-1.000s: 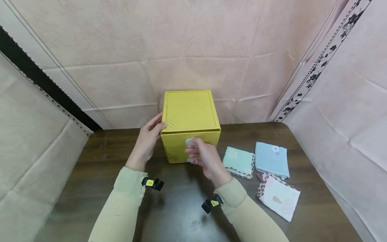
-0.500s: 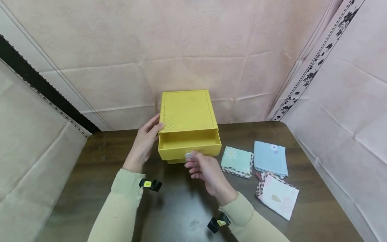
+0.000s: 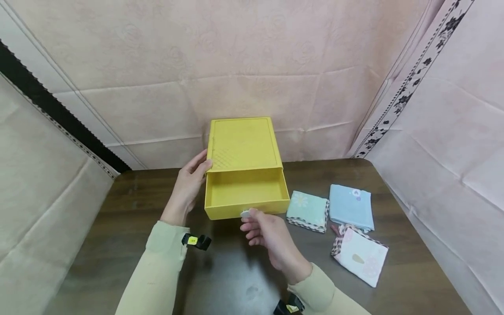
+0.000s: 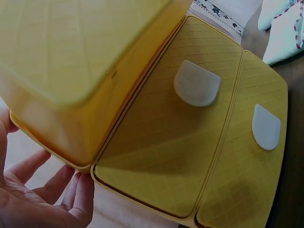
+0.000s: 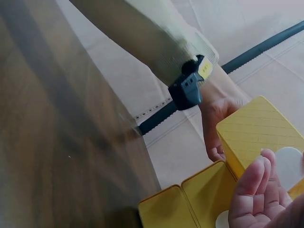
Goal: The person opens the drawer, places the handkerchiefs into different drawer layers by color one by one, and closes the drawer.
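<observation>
Left hand (image 4: 34, 204) touches yellow box (image 4: 161, 152), its upper drawer (image 4: 80, 57) seemingly out.

A: What does the box (image 3: 243, 142) look made of?
B: Plastic — smooth on top with a soft sheen, while the drawer fronts (image 4: 156, 142) carry a shallow moulded grid.
A: And each handle tab (image 4: 195, 84)?
B: Plastic-looking too, pale, smooth and nearly matt.
A: The table (image 3: 236, 284)?
B: Dark wood grain, smooth, glossy where the light pools.
A: Those folded pieces: mint (image 3: 306, 210), blue (image 3: 350, 205), white (image 3: 362, 258)?
B: Soft matt cloth, all three. The backdrop (image 3: 244, 52) looks like fabric as well — creased, dull, faintly patterned.
A: Sleeves (image 3: 155, 275)?
B: Matt woven cloth.
A: The wrist camera (image 5: 186, 91)?
B: Black, plastic-looking casing.
</observation>
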A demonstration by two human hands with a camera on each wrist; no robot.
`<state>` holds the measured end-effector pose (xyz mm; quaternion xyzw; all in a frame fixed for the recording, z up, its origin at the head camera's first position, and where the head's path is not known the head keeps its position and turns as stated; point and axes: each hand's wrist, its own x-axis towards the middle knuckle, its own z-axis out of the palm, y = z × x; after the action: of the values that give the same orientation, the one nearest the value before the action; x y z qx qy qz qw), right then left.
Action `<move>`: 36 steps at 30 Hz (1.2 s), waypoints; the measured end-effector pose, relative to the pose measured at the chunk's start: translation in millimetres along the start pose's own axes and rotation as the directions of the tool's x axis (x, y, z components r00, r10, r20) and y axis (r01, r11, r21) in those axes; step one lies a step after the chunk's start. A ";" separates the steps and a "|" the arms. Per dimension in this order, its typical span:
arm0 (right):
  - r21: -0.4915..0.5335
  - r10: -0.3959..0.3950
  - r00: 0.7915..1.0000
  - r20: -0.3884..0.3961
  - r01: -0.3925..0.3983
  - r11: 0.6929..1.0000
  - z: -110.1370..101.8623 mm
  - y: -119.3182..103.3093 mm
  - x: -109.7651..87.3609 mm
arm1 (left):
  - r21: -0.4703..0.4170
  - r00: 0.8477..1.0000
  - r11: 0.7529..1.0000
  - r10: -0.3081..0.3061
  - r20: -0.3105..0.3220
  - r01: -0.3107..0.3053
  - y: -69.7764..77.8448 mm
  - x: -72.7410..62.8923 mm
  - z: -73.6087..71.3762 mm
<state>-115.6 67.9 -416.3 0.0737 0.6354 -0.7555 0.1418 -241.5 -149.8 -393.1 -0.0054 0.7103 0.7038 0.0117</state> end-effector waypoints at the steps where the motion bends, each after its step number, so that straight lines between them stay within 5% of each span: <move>1: 0.005 0.005 1.000 0.002 -0.005 1.000 1.2 1.3 -1.0 | -0.002 1.000 1.000 0.002 -0.004 -0.002 -0.5 0.0 -1.3; 36: -0.041 -0.019 0.994 0.104 0.024 0.999 -14.1 7.4 -14.7 | 0.007 0.999 1.000 0.013 0.033 -0.014 -4.8 1.8 1.3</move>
<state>-100.4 82.4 -421.5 0.0246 0.6437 -0.7462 0.1680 -243.2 -148.5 -397.9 0.0110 0.7127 0.7012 0.0186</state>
